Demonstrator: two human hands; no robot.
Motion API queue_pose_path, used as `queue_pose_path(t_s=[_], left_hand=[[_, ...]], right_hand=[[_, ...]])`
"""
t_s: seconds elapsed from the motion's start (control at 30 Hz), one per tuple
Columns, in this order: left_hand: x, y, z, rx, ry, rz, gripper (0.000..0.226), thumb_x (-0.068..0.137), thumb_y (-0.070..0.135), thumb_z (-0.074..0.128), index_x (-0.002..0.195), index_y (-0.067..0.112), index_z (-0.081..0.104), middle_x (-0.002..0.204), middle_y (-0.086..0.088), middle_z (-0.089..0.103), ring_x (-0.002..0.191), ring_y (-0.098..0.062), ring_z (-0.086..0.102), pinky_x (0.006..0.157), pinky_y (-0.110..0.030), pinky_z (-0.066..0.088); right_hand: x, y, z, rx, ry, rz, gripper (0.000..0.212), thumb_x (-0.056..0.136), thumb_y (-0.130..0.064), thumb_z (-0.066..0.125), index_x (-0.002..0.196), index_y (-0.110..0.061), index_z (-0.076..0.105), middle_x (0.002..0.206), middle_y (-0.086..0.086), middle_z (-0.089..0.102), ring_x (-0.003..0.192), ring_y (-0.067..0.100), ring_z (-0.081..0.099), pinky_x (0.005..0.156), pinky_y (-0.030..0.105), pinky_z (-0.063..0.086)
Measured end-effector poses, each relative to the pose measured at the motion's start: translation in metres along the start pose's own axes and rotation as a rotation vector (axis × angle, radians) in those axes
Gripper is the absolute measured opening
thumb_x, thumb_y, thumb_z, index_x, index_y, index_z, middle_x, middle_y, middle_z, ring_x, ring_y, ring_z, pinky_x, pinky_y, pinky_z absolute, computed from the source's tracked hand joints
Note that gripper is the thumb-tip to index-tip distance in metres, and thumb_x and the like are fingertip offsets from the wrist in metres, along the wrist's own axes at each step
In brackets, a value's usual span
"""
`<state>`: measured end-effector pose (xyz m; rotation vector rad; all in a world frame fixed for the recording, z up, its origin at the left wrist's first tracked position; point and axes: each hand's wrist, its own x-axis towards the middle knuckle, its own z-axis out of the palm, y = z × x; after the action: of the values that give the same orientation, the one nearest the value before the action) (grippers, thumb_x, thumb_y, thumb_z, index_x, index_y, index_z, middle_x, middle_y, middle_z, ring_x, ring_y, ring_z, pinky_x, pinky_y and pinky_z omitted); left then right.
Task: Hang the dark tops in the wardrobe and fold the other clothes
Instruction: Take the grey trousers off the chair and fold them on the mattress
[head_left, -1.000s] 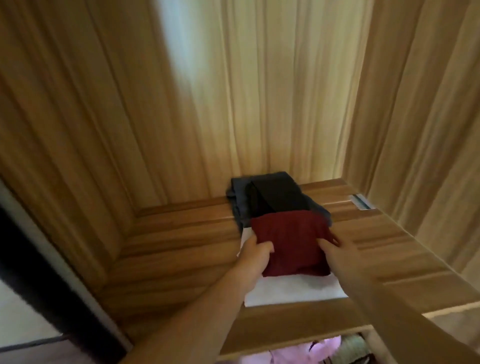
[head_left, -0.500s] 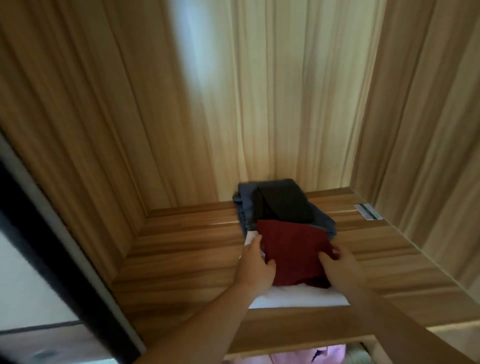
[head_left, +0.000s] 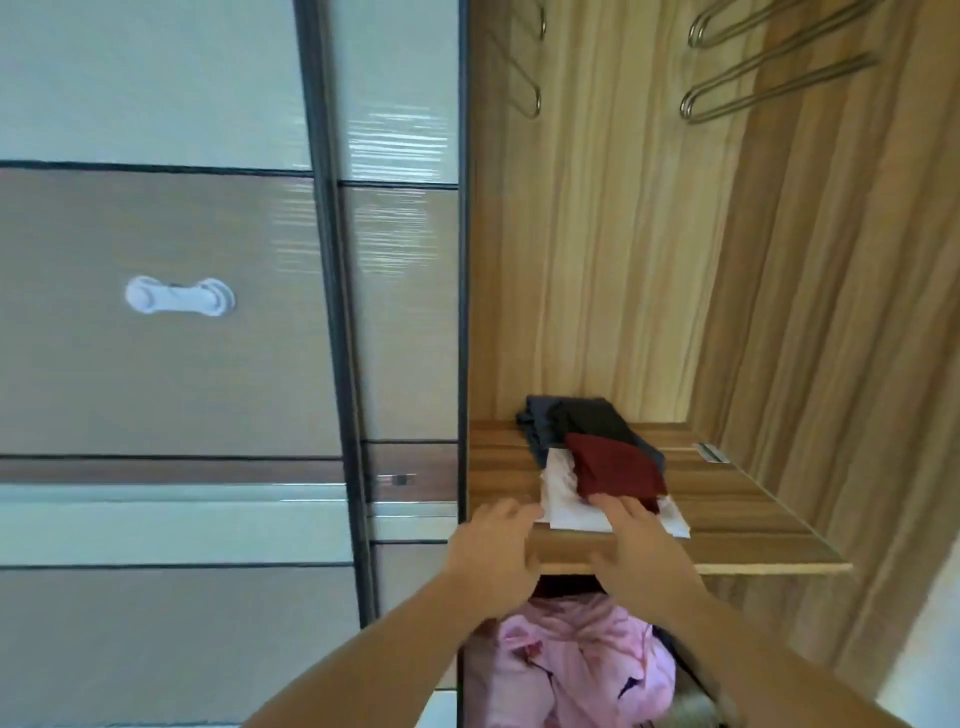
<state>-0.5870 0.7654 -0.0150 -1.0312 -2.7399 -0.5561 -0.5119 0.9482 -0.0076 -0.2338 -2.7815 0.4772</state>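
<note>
A stack of folded clothes lies on the wooden wardrobe shelf (head_left: 743, 514): a dark red garment (head_left: 615, 470) on top of a white one (head_left: 569, 506), with a black piece (head_left: 592, 423) and a grey-blue piece (head_left: 537, 434) behind. My right hand (head_left: 641, 540) hovers at the shelf's front edge, fingers straight, fingertips at the near edge of the red and white garments. Just left of the stack, my left hand (head_left: 496, 551) has its fingers spread and holds nothing.
Bare metal hangers (head_left: 748, 67) hang at the top of the wardrobe. Pink clothing (head_left: 576, 660) fills the compartment below the shelf. A sliding door with a white child lock (head_left: 179, 296) stands to the left. The wardrobe's side wall rises on the right.
Both hands have let go of the red garment and drawn back to the shelf's front edge. The view has pulled back and swung left, showing the sliding door and hangers.
</note>
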Motion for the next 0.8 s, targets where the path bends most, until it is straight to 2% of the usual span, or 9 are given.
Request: queue_pose_path(t_s=[0.2, 0.4, 0.5, 0.6, 0.7, 0.8], left_hand=[[-0.132, -0.087, -0.074, 0.175, 0.065, -0.251, 0.052, 0.092, 0.04, 0.049, 0.141, 0.032, 0.038, 0.143, 0.004, 0.044, 0.126, -0.02, 0.043, 0.1, -0.037, 0.043], [-0.29, -0.154, -0.137, 0.194, 0.12, -0.719, 0.058, 0.087, 0.048, 0.055, 0.141, 0.036, 0.038, 0.146, 0.007, 0.041, 0.129, -0.019, 0.042, 0.101, -0.038, 0.044], [-0.377, -0.162, -0.162, 0.216, 0.172, -0.94, 0.056, 0.087, 0.048, 0.057, 0.139, 0.039, 0.041, 0.145, 0.01, 0.043, 0.129, -0.017, 0.045, 0.097, -0.037, 0.05], [-0.46, -0.162, -0.181, 0.247, 0.261, -1.124, 0.056, 0.085, 0.046, 0.061, 0.138, 0.042, 0.043, 0.144, 0.012, 0.045, 0.13, -0.015, 0.044, 0.098, -0.035, 0.05], [-0.547, -0.159, -0.203, 0.296, 0.275, -1.275, 0.058, 0.085, 0.045, 0.059, 0.14, 0.042, 0.041, 0.145, 0.011, 0.043, 0.133, -0.016, 0.039, 0.1, -0.036, 0.047], [-0.636, -0.155, -0.224, 0.332, 0.305, -1.445, 0.058, 0.085, 0.044, 0.057, 0.14, 0.038, 0.04, 0.143, 0.008, 0.043, 0.134, -0.018, 0.037, 0.1, -0.037, 0.046]], right_hand=[[-0.041, -0.127, 0.024, 0.083, -0.06, -0.298, 0.049, 0.091, -0.037, 0.053, 0.138, -0.029, 0.042, 0.137, -0.007, 0.048, 0.119, 0.012, 0.049, 0.093, 0.025, 0.043], [-0.067, -0.241, 0.074, 0.169, -0.152, -0.59, 0.051, 0.091, -0.046, 0.051, 0.14, -0.033, 0.04, 0.138, -0.009, 0.046, 0.122, 0.014, 0.046, 0.096, 0.028, 0.041], [-0.095, -0.292, 0.106, 0.215, -0.256, -0.693, 0.051, 0.091, -0.045, 0.052, 0.139, -0.032, 0.04, 0.14, -0.008, 0.043, 0.126, 0.015, 0.043, 0.101, 0.031, 0.04], [-0.127, -0.353, 0.131, 0.243, -0.341, -0.801, 0.049, 0.091, -0.044, 0.052, 0.137, -0.033, 0.04, 0.137, -0.009, 0.045, 0.122, 0.014, 0.047, 0.097, 0.03, 0.042], [-0.171, -0.433, 0.149, 0.297, -0.428, -0.936, 0.048, 0.091, -0.044, 0.054, 0.136, -0.032, 0.041, 0.133, -0.009, 0.049, 0.113, 0.012, 0.052, 0.091, 0.027, 0.044], [-0.227, -0.524, 0.161, 0.353, -0.493, -1.112, 0.049, 0.09, -0.045, 0.056, 0.136, -0.032, 0.042, 0.137, -0.009, 0.048, 0.119, 0.013, 0.053, 0.093, 0.029, 0.049]])
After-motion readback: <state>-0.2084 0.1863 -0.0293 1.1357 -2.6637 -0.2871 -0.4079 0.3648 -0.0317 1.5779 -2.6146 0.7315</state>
